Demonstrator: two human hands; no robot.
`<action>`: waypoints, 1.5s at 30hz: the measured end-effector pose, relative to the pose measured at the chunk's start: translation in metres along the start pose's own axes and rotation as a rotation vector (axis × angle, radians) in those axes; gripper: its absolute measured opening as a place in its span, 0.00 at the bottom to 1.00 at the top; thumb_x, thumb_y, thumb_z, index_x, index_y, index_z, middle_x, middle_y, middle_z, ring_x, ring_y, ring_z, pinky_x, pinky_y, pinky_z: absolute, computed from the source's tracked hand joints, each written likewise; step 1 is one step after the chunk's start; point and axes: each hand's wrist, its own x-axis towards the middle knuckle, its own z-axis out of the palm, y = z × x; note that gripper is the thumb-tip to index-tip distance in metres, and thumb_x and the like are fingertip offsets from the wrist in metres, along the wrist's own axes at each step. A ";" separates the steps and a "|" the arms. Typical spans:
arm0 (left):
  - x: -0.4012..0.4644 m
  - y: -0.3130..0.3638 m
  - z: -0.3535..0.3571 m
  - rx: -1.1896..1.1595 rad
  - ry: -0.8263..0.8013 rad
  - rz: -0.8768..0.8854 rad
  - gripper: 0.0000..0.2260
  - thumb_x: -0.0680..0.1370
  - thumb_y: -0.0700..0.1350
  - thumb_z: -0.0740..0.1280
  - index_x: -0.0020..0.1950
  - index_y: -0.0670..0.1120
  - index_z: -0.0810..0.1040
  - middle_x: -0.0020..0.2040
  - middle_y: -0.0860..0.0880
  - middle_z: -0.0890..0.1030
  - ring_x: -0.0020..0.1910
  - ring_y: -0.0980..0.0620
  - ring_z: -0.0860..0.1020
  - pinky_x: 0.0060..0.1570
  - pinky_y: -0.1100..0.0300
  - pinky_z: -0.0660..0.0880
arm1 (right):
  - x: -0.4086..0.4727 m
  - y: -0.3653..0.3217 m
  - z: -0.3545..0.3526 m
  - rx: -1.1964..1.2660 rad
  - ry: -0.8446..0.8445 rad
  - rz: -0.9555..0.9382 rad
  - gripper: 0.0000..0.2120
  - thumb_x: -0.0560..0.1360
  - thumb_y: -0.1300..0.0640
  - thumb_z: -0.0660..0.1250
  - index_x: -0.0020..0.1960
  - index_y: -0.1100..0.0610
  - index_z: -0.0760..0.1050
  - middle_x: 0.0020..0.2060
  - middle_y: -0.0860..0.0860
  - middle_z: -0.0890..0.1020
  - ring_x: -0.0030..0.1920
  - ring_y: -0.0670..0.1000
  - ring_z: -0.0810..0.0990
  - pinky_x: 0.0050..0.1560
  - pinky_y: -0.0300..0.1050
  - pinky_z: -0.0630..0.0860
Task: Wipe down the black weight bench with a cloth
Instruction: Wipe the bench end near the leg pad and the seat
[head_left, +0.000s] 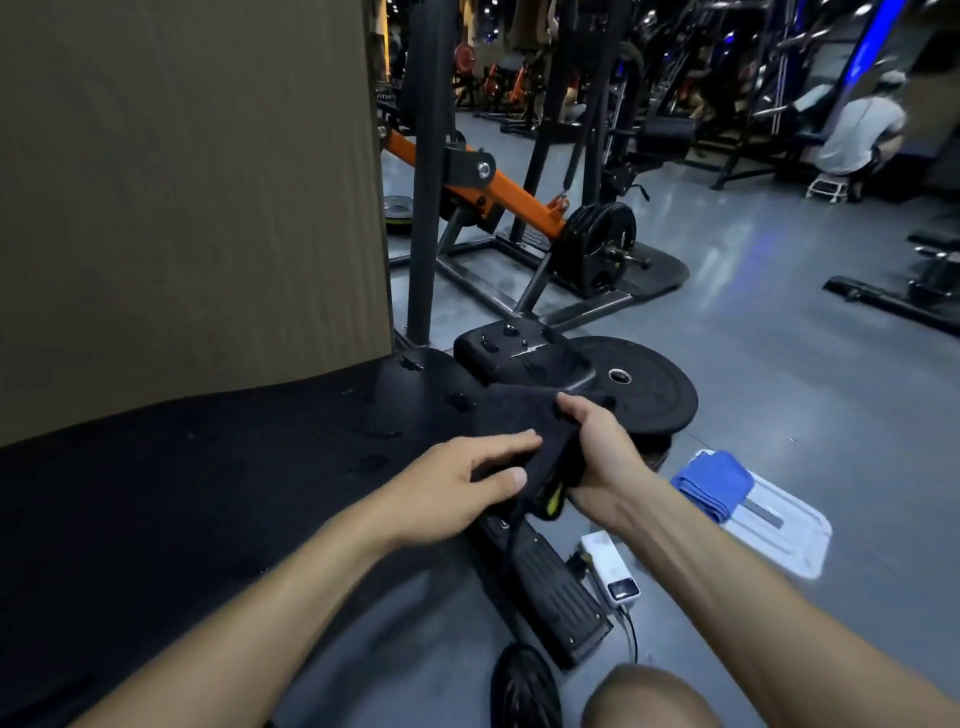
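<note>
The black weight bench (208, 493) fills the lower left, its pad running toward the middle with a few wet spots on it. A dark cloth (519, 421) hangs over the bench's far end. My right hand (597, 452) grips the cloth's right side, where a small yellow tag shows. My left hand (467, 483) pinches the cloth's near edge between thumb and fingers. A smaller black pad (514, 353) with droplets on it lies just beyond the cloth.
A black weight plate (649, 395) lies flat on the floor right of the bench. A folded blue towel (711, 483) rests on a white tray (789, 540). A white power bank (613, 571) lies beside the bench foot. An orange-armed machine (498, 192) stands behind. A person crouches at far right.
</note>
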 end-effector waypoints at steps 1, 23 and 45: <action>0.008 -0.007 -0.002 0.047 0.009 0.000 0.20 0.82 0.50 0.66 0.74 0.60 0.72 0.72 0.67 0.72 0.71 0.69 0.70 0.74 0.59 0.66 | 0.012 -0.005 -0.013 0.044 0.018 0.021 0.17 0.80 0.51 0.62 0.59 0.62 0.81 0.51 0.60 0.86 0.47 0.57 0.85 0.46 0.49 0.81; 0.100 -0.087 -0.034 0.550 0.179 -0.029 0.17 0.83 0.48 0.61 0.71 0.57 0.75 0.72 0.63 0.73 0.71 0.60 0.70 0.69 0.60 0.68 | 0.185 0.026 -0.052 -1.726 0.146 -0.733 0.39 0.78 0.32 0.42 0.82 0.53 0.43 0.81 0.52 0.42 0.80 0.56 0.36 0.79 0.60 0.39; 0.113 -0.097 -0.041 0.488 0.329 -0.034 0.14 0.82 0.48 0.62 0.66 0.59 0.78 0.63 0.66 0.79 0.66 0.65 0.72 0.67 0.61 0.70 | 0.270 -0.070 -0.060 -1.285 0.235 -0.530 0.24 0.79 0.40 0.53 0.73 0.45 0.67 0.74 0.56 0.70 0.72 0.59 0.68 0.68 0.54 0.64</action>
